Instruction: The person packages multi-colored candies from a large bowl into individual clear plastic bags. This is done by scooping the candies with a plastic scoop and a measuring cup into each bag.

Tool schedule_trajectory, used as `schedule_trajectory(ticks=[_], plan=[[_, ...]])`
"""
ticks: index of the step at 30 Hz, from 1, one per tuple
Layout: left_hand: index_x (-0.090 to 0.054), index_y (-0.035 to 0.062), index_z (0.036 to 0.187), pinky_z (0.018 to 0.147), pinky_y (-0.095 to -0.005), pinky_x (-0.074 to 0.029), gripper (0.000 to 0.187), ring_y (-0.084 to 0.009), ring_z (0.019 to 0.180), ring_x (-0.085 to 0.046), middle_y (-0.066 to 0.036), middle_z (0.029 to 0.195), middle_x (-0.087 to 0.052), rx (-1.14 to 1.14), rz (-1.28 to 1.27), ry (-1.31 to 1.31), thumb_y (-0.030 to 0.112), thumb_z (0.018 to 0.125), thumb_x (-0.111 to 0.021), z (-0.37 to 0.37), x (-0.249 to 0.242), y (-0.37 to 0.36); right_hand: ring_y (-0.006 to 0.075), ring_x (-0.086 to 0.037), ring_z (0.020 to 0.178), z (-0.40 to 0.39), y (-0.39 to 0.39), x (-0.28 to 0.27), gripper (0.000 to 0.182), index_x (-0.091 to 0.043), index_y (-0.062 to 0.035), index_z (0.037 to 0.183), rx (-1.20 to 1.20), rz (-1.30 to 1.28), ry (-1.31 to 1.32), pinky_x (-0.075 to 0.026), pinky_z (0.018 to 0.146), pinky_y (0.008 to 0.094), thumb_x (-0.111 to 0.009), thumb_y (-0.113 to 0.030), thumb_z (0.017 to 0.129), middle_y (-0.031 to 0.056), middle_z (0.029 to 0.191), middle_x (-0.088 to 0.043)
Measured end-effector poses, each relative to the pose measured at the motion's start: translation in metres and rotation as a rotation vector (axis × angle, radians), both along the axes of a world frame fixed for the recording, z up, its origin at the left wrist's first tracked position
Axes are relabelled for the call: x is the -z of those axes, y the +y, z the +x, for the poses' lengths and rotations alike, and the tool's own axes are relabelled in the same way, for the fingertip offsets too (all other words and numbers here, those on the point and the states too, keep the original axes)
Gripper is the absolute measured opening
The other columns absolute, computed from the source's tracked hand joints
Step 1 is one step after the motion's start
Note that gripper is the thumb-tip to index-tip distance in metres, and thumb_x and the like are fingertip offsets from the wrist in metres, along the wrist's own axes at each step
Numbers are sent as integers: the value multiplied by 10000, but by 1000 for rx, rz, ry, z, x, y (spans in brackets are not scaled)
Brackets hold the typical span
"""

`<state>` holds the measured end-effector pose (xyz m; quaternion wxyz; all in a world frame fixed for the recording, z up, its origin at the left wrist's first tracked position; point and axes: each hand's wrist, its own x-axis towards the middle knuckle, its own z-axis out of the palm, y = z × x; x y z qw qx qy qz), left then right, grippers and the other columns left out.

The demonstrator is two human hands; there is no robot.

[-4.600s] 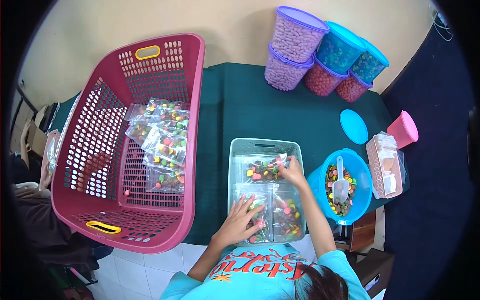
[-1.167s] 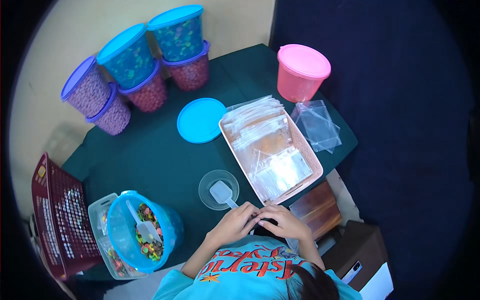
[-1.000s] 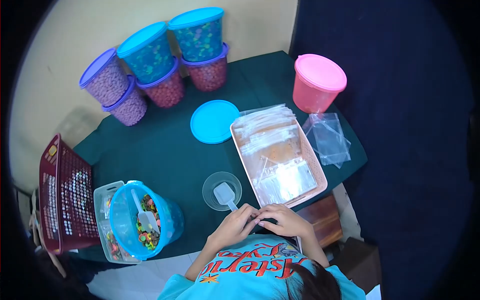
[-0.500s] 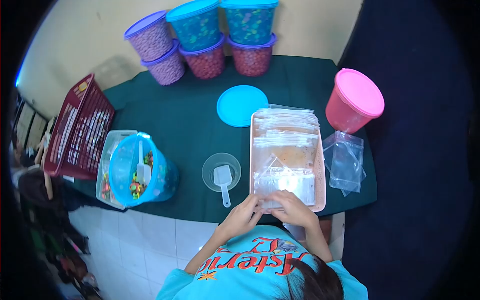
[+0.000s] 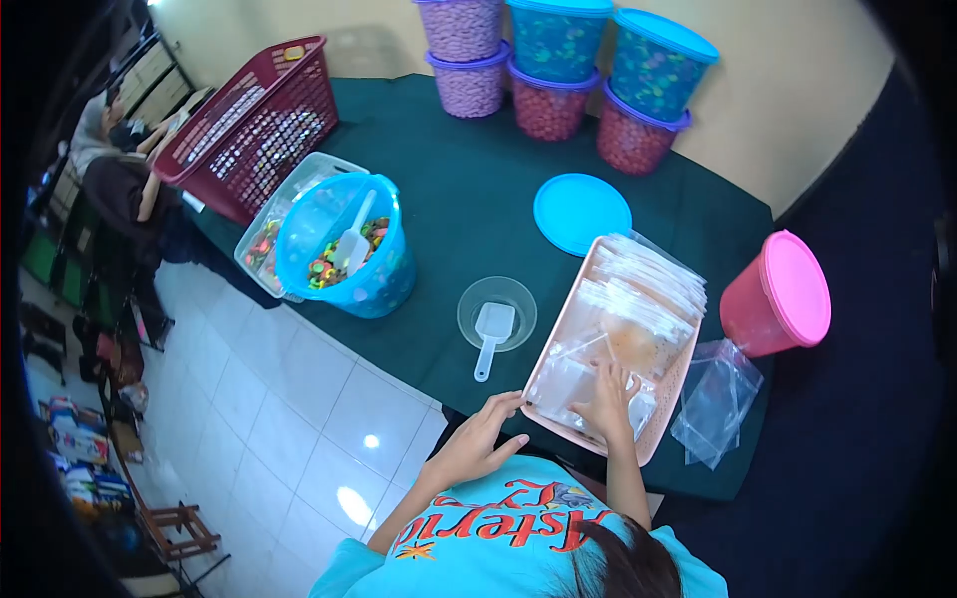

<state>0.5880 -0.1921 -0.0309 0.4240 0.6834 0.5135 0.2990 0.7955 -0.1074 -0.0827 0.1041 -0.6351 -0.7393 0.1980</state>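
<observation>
My left hand (image 5: 480, 439) is off the tray's front left corner, fingers stretched out and thumb apart, holding nothing. My right hand (image 5: 606, 407) reaches into the peach plastic tray (image 5: 650, 450), its fingers spread over the clear plastic bags (image 5: 563, 384) in the front part. Farther back in that tray stands a row of packed clear bags (image 5: 648, 284). Left of the tray, a small clear bowl (image 5: 474, 309) has a white scoop (image 5: 493, 324) resting in it, the handle over the rim.
A blue tub (image 5: 394, 279) of colourful pieces holds another scoop (image 5: 351, 249). Behind it are a clear box (image 5: 249, 249) and a maroon basket (image 5: 249, 149). A blue lid (image 5: 583, 214), a pink tub (image 5: 763, 309), loose bags (image 5: 713, 404) and stacked tubs (image 5: 553, 50) surround the tray. A person (image 5: 120, 189) is at far left.
My hands have parted: the left moved off the tray's edge, and the right moved forward over the bags. The view has turned, so the table appears rotated and shifted right.
</observation>
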Motion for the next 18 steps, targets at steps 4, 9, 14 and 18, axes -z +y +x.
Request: schedule_trajectory(ticks=[4, 9, 14, 18], plan=[[-359, 28, 1216, 836, -359, -424, 465, -270, 1010, -506, -158, 1256, -355, -28, 24, 8, 192, 827, -554, 0, 5, -4, 258, -454, 1000, 14, 12, 7, 614, -463, -78, 1026, -43, 71, 123, -230, 897, 479, -777, -157, 505, 75, 987, -496], [-358, 26, 1218, 845, -355, -419, 473, -267, 1021, -503, -148, 1255, -351, -21, 56, 76, 201, 826, -555, 1, 3, -4, 249, -525, 814, 27, 16, 6, 365, -474, -58, 933, -77, 181, 249, -296, 822, 420, -679, -100, 635, 85, 802, -529], [-338, 36, 1241, 868, -374, -406, 502, -267, 1041, -495, -162, 1295, -275, -177, 80, -38, 178, 817, -567, 0, -12, -6, 267, -519, 813, 30, 20, -16, 177, -473, -7, 920, -83, 27, 566, -370, 769, 353, -550, -56, 769, 121, 804, -517], [-325, 25, 1246, 814, -364, -432, 515, -266, 1035, -493, -187, 1301, -236, -259, 206, -108, 187, 820, -566, -12, -13, -6, 214, -496, 792, 18, 17, -66, 118, -470, 9, 921, -64, 98, 675, -382, 747, 303, -479, -59, 824, 119, 823, -498]])
